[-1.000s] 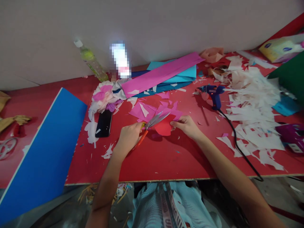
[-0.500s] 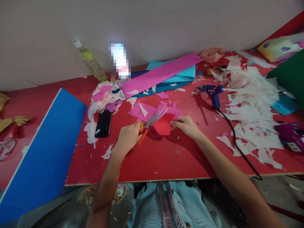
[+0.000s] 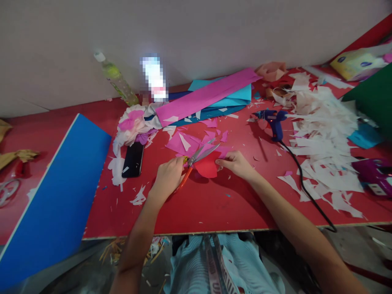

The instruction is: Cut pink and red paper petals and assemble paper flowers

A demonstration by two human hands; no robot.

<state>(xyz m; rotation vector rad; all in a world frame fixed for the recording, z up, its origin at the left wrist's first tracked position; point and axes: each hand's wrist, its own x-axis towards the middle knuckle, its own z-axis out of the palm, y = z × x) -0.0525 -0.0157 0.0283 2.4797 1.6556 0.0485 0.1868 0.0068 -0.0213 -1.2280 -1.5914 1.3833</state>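
A person's left hand (image 3: 168, 176) has its grip closed around the handles of scissors (image 3: 200, 154), the blades parted at a piece of red paper (image 3: 207, 167), while the right hand (image 3: 237, 164) pinches the paper's right edge, its grip clamped with thumb and fingers. The paper is between the two hands, over the red tabletop (image 3: 214, 208), near pink scraps (image 3: 177, 145). A blue glue gun (image 3: 276, 124) lies to the right beside white paper strips (image 3: 324, 118); at left, a black phone (image 3: 134, 159) lies near a blue board (image 3: 61, 192).

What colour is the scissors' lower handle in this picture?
The lower handle is orange, seen best in the head view.
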